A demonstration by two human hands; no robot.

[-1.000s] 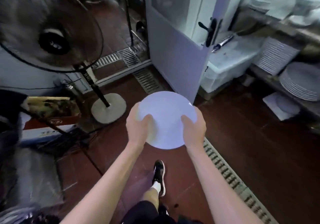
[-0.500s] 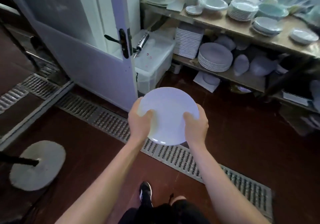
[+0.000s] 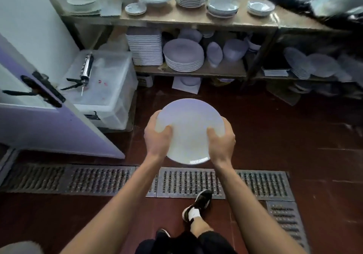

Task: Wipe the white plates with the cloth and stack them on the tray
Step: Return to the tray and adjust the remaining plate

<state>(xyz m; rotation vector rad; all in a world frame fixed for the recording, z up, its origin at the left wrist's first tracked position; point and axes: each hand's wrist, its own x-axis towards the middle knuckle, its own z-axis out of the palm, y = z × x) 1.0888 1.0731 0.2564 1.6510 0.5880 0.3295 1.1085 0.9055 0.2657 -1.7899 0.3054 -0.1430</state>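
A round white plate (image 3: 189,128) is held level in front of me above the dark red floor. My left hand (image 3: 157,136) grips its left rim, thumb on top. My right hand (image 3: 222,138) grips the right rim the same way. Ahead stands a wooden shelf unit (image 3: 188,21) full of crockery, with a stack of round white plates (image 3: 183,57) on its lower shelf. No cloth or tray is in view.
A stack of square plates (image 3: 145,46) sits left of the round stack. A clear plastic bin (image 3: 106,89) with a caulking gun (image 3: 86,67) on its lid stands at left, beside an open door (image 3: 45,120). A metal floor drain grate (image 3: 176,183) runs across under my arms.
The view has swung right from the fan and door to the crockery shelves, which are now closer. Both hands keep the same hold on the plate.
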